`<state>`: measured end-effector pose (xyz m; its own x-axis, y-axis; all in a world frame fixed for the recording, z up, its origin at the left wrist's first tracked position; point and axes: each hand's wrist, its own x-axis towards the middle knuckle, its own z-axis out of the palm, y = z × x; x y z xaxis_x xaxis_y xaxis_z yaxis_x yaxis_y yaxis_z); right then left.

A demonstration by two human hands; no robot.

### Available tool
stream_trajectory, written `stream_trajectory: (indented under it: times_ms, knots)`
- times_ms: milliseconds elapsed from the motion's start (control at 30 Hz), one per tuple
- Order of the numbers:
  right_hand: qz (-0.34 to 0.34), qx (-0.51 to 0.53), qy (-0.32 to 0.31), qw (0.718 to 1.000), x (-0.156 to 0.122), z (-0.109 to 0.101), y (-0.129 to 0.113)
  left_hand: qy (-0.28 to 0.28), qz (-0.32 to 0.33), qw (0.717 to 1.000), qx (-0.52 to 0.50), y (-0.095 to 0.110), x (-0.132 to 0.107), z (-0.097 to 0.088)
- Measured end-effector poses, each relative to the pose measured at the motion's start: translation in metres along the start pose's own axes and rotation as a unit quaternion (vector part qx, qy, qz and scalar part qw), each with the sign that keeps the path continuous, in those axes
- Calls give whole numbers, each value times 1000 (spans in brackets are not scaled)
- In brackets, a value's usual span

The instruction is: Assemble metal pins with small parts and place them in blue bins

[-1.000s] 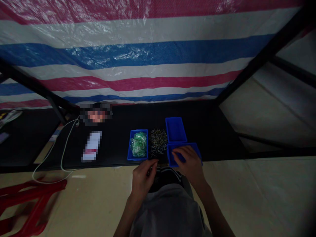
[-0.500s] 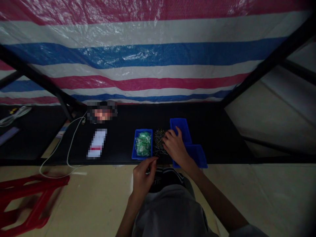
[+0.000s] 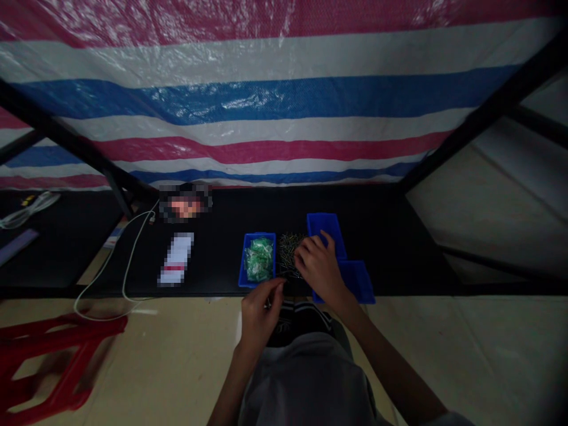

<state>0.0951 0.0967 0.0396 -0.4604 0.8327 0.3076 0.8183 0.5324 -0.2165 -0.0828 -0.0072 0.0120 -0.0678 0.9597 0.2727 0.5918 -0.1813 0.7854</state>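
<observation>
Since the earlier frame the right hand (image 3: 320, 266) has shifted slightly nearer the table edge and now rests on the loose pile of small metal pins (image 3: 288, 255), fingers curled down into it; whether a pin is pinched between them cannot be told in this dim view. The left hand (image 3: 260, 313) has stayed at the table's front edge, thumb and forefinger pressed together, possibly on a thin pin, though the item is too small to confirm. Left of the right hand's fingertips stands a blue bin of green parts (image 3: 258, 259). Behind those fingertips is an empty-looking blue bin (image 3: 326, 228); under the wrist lies a second blue bin (image 3: 357, 281). All rest on the black table (image 3: 390, 248).
</observation>
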Motion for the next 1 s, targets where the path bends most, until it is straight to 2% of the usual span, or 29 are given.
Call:
stream_trajectory:
  times_ms: [133, 300, 367, 467, 667, 800, 1000]
  knots:
    - [23, 90, 50, 994, -23, -25, -5, -12, 13, 1000, 8, 4, 7, 9]
    - [26, 166, 95, 981, -58, -48, -19, -81, 70, 992, -64, 15, 15, 19]
    - [37, 200, 122, 971, -71, -47, -25, -93, 66, 987, -110, 20, 13, 22]
    - [69, 258, 152, 952, -87, -36, -30, -82, 38, 985, -150, 26, 8, 25]
    - [117, 302, 174, 930, -102, -12, -33, -57, 47, 986, -149, 26, 0, 27]
    - [103, 319, 196, 921, -97, -12, -35, -47, 36, 988, -142, 26, 2, 24]
    - [88, 335, 191, 918, -95, -20, -31, -74, 17, 991, -107, 24, 2, 16]
